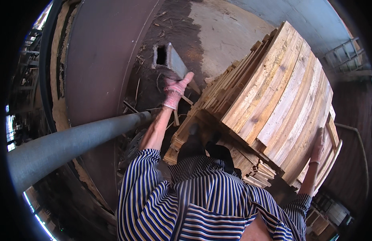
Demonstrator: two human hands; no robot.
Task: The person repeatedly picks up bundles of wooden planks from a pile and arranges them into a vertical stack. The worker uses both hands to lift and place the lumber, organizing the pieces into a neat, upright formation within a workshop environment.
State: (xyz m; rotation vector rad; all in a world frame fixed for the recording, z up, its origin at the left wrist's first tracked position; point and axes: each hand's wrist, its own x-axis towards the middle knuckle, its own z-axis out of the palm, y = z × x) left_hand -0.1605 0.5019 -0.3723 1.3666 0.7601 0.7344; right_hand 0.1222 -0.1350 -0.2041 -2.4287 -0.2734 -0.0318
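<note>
My left hand (175,93), in a pink-and-white knit glove, is stretched out ahead and closed round a grey rectangular metal tube (176,64). The tube's hollow end points up and to the left. Far to the right, my right hand (317,147) lies flat against the boards (280,94) at the side of a tall wooden stack, its fingers stretched out and pressed to the wood. It seems gloved too, though it is small in view.
A thick grey pipe (79,138) crosses from the left edge toward my left forearm. Beyond it stands a large brown panel (101,52). Scraps of wood (187,100) lie on the dark floor (174,24) near the stack. A metal ladder-like frame (346,54) leans at the far right.
</note>
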